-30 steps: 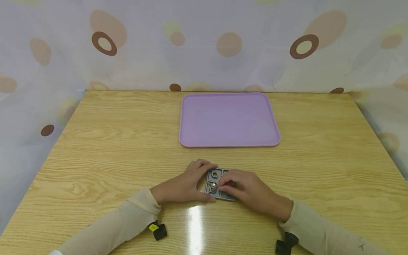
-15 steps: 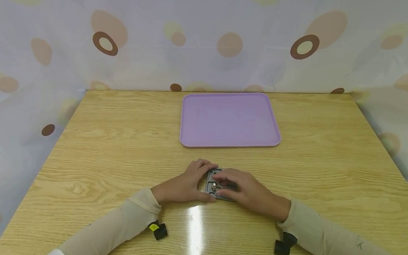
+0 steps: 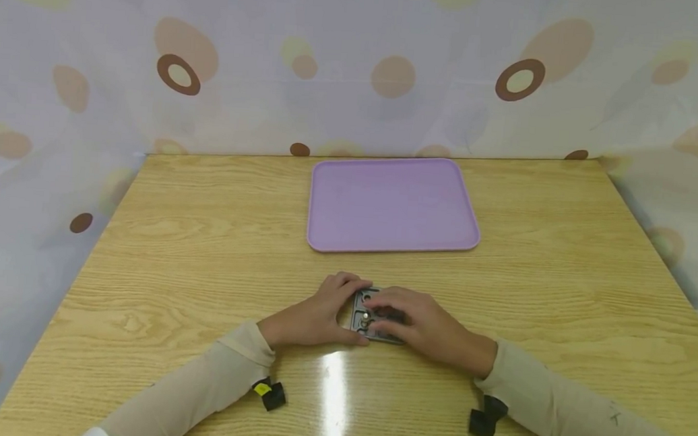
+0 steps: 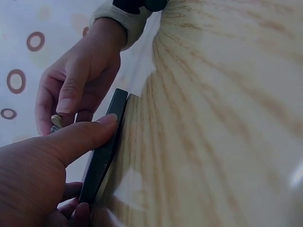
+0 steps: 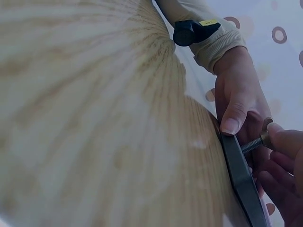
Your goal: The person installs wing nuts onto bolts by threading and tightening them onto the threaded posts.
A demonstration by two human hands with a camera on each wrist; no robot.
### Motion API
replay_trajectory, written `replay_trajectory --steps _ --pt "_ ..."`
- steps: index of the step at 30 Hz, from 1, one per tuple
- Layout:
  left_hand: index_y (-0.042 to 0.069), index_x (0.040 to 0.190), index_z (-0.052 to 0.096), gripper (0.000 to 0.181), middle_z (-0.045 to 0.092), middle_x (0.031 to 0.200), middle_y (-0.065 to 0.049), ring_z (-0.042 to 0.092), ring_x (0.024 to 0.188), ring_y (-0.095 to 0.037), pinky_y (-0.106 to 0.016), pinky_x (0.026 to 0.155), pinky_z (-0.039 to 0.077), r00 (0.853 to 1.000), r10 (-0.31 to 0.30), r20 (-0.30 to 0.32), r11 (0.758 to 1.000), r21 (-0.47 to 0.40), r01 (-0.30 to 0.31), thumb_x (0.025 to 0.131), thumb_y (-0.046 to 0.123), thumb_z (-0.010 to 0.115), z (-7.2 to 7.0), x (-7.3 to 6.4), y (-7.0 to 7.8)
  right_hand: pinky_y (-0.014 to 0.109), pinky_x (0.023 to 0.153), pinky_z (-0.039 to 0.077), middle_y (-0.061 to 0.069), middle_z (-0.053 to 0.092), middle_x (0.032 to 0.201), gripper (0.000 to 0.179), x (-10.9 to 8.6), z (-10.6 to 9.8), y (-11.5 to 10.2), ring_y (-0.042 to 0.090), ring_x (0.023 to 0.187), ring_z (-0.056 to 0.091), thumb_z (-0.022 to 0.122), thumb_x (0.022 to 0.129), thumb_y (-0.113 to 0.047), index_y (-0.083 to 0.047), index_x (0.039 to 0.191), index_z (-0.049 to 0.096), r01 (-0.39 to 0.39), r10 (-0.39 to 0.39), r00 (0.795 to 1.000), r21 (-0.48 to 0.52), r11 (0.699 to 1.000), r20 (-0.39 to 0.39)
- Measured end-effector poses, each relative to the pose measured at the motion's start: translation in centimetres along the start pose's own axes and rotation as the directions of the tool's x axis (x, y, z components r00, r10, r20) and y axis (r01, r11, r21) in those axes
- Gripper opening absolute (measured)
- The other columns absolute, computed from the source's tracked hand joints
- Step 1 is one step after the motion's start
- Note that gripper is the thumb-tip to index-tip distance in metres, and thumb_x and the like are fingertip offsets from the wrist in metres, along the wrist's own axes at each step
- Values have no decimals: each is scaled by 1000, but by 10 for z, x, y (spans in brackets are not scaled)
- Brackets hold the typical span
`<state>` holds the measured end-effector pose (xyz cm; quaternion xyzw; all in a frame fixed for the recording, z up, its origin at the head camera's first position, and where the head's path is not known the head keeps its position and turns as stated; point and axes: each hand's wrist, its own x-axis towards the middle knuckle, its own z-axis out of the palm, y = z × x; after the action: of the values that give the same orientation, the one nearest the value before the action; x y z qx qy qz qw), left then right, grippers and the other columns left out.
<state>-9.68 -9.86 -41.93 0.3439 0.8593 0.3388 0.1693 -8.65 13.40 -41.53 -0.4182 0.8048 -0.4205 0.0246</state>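
On the tabletop [image 3: 199, 268], well in from its far edge, the spread left hand [image 3: 320, 319] grips the metal plate [image 5: 237, 165], presumably to steady it; the right hand [image 3: 426, 325], half curled, flanks the wing nut [image 5: 265, 137], though whether pinching, we cannot tell

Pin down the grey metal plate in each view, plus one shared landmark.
Head: grey metal plate below centre, slightly right, partly covered.
Left wrist: grey metal plate left of centre, edge-on, slanting.
Right wrist: grey metal plate lower right, edge-on.
Shared landmark: the left hand, gripping the plate in all three.
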Motion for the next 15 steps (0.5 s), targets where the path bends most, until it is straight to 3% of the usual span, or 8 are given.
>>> replay_trajectory --steps 9,15 --pt "12 144 30 89 30 135 -2 27 123 -14 -34 101 31 1000 -5 -2 1000 1 5 76 50 72 0 1 -1 27 80 47 -9 62 104 17 -2 -3 0 8 96 58 62 90 -17 -17 106 65 -13 13 999 -18 1000 -32" --pt "10 145 29 89 31 135 -3 29 120 -15 -34 100 32 1000 -3 0 1000 -7 3 76 48 73 -1 -1 2 26 76 48 -11 62 100 14 -3 -3 0 6 91 58 62 89 -13 -18 102 65 3 -3 999 -8 1000 -36"
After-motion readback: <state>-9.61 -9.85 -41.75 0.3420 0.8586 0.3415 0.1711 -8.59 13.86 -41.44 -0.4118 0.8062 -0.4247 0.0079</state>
